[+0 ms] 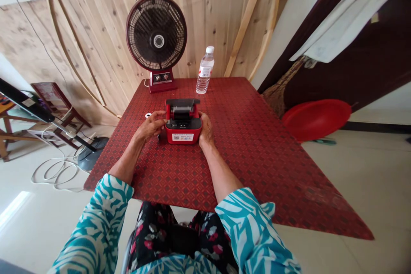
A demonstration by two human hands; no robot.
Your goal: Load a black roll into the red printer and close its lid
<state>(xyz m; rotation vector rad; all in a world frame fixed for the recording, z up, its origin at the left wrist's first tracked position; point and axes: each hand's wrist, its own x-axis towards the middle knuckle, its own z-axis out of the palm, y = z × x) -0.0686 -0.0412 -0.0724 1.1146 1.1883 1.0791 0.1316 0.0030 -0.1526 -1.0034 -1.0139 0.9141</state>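
Observation:
A small red and black receipt printer (183,125) sits on the table in front of me, its black lid raised at the back. Inside the open top is a dark compartment with a shiny bar across it. A white label with a printed code is on its front. My left hand (152,126) pinches at the printer's left edge, fingers bent and close together. Around the right side wraps my right hand (206,130), its fingers partly hidden behind the casing. Just beyond my left hand lies a small white ring-shaped piece (148,115), perhaps the end of a paper roll.
The table (253,150) has a red patterned cover. At its back stand a dark red fan (157,34) and a clear water bottle (204,70). Left on the floor are loose cables (58,171) and a stand base (93,154); on the right leans a red basin (317,117).

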